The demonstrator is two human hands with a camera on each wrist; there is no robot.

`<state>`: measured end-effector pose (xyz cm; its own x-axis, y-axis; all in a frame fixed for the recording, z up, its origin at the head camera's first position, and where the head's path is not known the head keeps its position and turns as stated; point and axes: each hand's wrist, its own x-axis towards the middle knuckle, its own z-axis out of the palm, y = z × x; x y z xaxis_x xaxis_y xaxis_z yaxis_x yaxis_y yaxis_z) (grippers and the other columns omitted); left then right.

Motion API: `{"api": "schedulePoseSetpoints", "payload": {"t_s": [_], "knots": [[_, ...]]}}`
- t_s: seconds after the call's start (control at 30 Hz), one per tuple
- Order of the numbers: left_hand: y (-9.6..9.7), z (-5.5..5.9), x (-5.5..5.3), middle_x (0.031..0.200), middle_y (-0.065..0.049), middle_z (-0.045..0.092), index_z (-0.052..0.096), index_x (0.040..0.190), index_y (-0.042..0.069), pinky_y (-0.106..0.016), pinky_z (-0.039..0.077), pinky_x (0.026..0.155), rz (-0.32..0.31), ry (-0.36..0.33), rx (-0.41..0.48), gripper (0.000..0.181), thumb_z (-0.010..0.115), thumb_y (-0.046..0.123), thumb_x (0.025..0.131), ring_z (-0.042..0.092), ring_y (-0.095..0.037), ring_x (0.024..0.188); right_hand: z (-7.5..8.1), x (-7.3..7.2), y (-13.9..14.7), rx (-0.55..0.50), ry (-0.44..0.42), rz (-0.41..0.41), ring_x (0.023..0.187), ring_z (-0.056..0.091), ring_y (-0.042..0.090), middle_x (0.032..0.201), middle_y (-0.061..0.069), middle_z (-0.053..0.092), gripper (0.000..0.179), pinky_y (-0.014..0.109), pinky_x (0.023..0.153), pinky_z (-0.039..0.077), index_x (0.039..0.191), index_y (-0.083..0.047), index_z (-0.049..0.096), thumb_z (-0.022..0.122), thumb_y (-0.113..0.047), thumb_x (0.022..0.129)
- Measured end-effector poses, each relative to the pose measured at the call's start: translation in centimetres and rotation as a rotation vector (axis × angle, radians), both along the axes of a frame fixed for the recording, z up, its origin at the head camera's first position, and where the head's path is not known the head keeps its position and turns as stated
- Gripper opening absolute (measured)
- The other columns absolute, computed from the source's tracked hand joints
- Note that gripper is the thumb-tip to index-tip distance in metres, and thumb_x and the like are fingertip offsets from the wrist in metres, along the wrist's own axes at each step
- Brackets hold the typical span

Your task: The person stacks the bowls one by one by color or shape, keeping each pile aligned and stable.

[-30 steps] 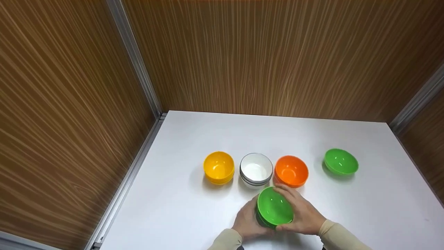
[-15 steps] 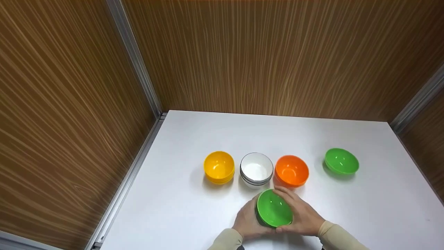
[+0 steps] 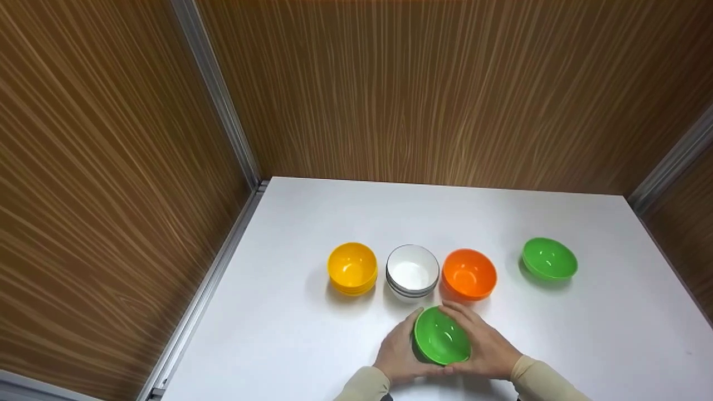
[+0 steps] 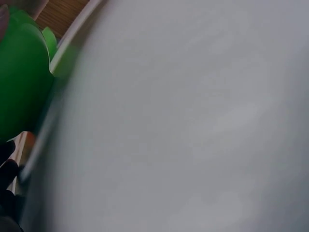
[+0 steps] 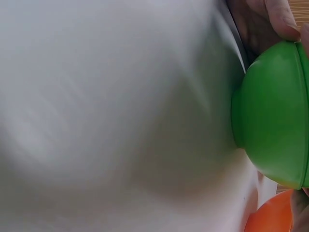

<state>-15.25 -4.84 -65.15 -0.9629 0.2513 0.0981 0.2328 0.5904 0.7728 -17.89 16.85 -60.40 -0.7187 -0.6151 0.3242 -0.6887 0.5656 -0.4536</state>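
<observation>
Near the front of the white table, both hands hold nested green bowls between them. My left hand curves round their left side, its thumb at the near edge. On the opposite side, my right hand grips at the rim, fingers on the far edge and thumb on the near one. The right wrist view shows the rounded outside of the lower green bowl and its foot, with a seam line close to the rim. In the left wrist view, a green bowl fills the left edge.
Just beyond the hands stand a yellow bowl stack, a white bowl stack with dark rims and an orange bowl, in a row. Another green bowl sits farther right. Wood-patterned panels enclose the table.
The upper green bowl has sunk down into the lower one, whose rim showed beneath it a second ago. The hands have barely moved, and the other bowls stay where they were.
</observation>
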Motion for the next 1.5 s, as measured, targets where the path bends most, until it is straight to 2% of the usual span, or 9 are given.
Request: {"api": "schedulePoseSetpoints", "payload": {"t_s": [0.37,0.53,0.7,0.97,1.17,1.23,1.33,1.43,1.5], "knots": [[0.0,-0.1,0.1,0.143,0.005,0.045,0.026,0.151,0.015,-0.039,0.040,0.107,-0.007,0.057,0.009,0.122,0.073,0.076,0.057,0.046,-0.013,0.127,0.5,0.0,0.2,-0.018,-0.002,0.009,0.128,0.046,0.033,0.150,0.013,0.035,0.112,0.054,0.092,0.049,0.148,-0.017,0.036,0.081,-0.065,0.058],[-0.2,-0.3,0.0,0.141,0.005,0.047,0.027,0.151,0.014,-0.036,0.039,0.107,-0.026,0.092,0.035,0.120,0.081,0.066,0.057,0.047,-0.012,0.125,1.4,-0.3,0.3,-0.058,0.002,0.018,0.132,0.041,0.030,0.150,0.011,0.036,0.106,0.056,0.095,0.046,0.147,-0.012,0.037,0.084,-0.055,0.063],[-0.3,-0.3,-0.1,0.142,0.004,0.047,0.026,0.151,0.013,-0.036,0.038,0.108,-0.040,0.087,0.038,0.122,0.080,0.068,0.057,0.046,-0.012,0.126,2.8,-0.8,0.4,-0.121,0.052,0.015,0.133,0.042,0.026,0.147,0.009,0.042,0.095,0.054,0.099,0.042,0.145,-0.007,0.042,0.087,-0.038,0.066],[-0.2,-0.1,-0.1,0.144,0.006,0.044,0.027,0.151,0.015,-0.038,0.036,0.110,-0.018,0.028,0.056,0.122,0.084,0.063,0.055,0.044,-0.012,0.129,4.8,-2.5,2.3,-0.212,0.135,-0.186,0.128,0.046,0.027,0.141,0.012,0.050,0.067,0.017,0.110,0.026,0.140,-0.007,0.048,0.077,-0.016,0.081],[-0.1,-0.2,-0.1,0.145,0.007,0.043,0.027,0.151,0.017,-0.037,0.036,0.110,-0.015,0.032,0.043,0.120,0.085,0.061,0.056,0.044,-0.012,0.129,5.3,-4.4,5.1,-0.275,0.227,-0.319,0.124,0.048,0.032,0.134,0.017,0.054,0.052,0.014,0.109,0.026,0.133,-0.001,0.053,0.071,-0.010,0.085],[-0.1,-0.2,-0.1,0.144,0.007,0.044,0.027,0.151,0.017,-0.037,0.037,0.109,-0.016,0.038,0.047,0.120,0.085,0.061,0.055,0.044,-0.012,0.128,5.3,-4.8,6.0,-0.276,0.234,-0.369,0.123,0.048,0.035,0.133,0.018,0.054,0.050,0.017,0.110,0.027,0.132,-0.001,0.054,0.070,-0.011,0.086],[-0.1,-0.2,-0.1,0.142,0.008,0.045,0.027,0.151,0.018,-0.036,0.037,0.109,-0.016,0.040,0.054,0.120,0.085,0.061,0.055,0.045,-0.011,0.127,5.4,-5.3,7.2,-0.253,0.185,-0.448,0.122,0.047,0.039,0.132,0.019,0.054,0.047,0.036,0.111,0.034,0.132,-0.001,0.054,0.068,-0.015,0.089],[-0.1,-0.2,0.0,0.142,0.008,0.045,0.027,0.151,0.018,-0.036,0.037,0.109,-0.014,0.033,0.054,0.120,0.085,0.061,0.055,0.045,-0.011,0.127,5.2,-5.5,8.4,-0.213,0.115,-0.517,0.123,0.046,0.043,0.132,0.022,0.052,0.048,0.057,0.103,0.036,0.132,0.002,0.052,0.065,-0.021,0.092],[-0.1,-0.2,-0.1,0.143,0.008,0.045,0.026,0.151,0.018,-0.037,0.037,0.109,-0.014,0.031,0.051,0.120,0.084,0.063,0.055,0.045,-0.011,0.128,5.0,-5.7,9.2,-0.190,0.073,-0.554,0.123,0.044,0.046,0.133,0.025,0.050,0.049,0.063,0.099,0.036,0.132,0.004,0.050,0.063,-0.024,0.094]]}}
